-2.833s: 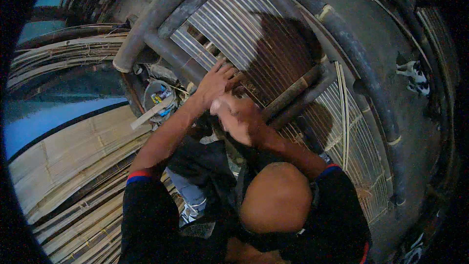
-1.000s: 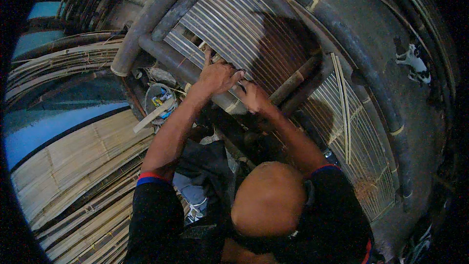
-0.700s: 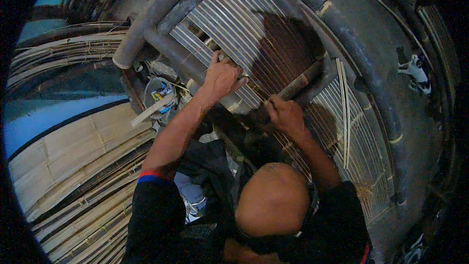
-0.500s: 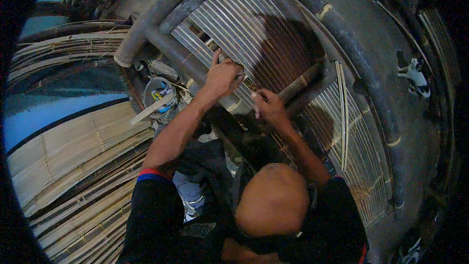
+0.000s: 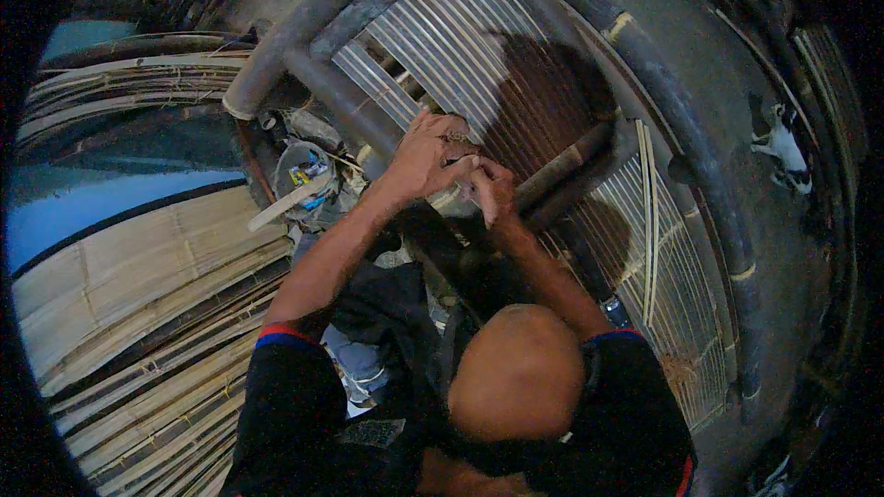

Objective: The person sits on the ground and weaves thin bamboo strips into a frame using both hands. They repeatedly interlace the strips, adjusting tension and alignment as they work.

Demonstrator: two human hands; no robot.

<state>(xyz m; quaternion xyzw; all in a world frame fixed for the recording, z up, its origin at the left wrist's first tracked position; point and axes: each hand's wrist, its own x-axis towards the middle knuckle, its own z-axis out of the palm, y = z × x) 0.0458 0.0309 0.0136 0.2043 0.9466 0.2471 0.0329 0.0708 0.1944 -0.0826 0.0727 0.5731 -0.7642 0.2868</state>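
My left hand [image 5: 426, 158] lies over the lower edge of a panel of pale narrow bamboo slats [image 5: 451, 28], its fingers bent and its thumb toward the other hand. Close against it, my right hand [image 5: 495, 191] is closed in a pinch, thumb against finger. Whatever is between the fingers is too small or hidden to make out. The slats sit inside a frame of thick dark bamboo poles [image 5: 341, 97]. A dark gap shows between slats just beyond my left hand.
Left of the frame, a bucket [image 5: 299, 166] holds small colourful packets and a flat wooden strip. Split bamboo sheets [image 5: 147, 262] are stacked at left. Two loose pale strips [image 5: 647, 221] lie across the right-hand slats. A black-and-white cat [image 5: 785, 149] is on the floor at right.
My hands have come together; before, they were apart along the slat edge. The left has shifted slightly right and nearer, and the right has turned in toward it.
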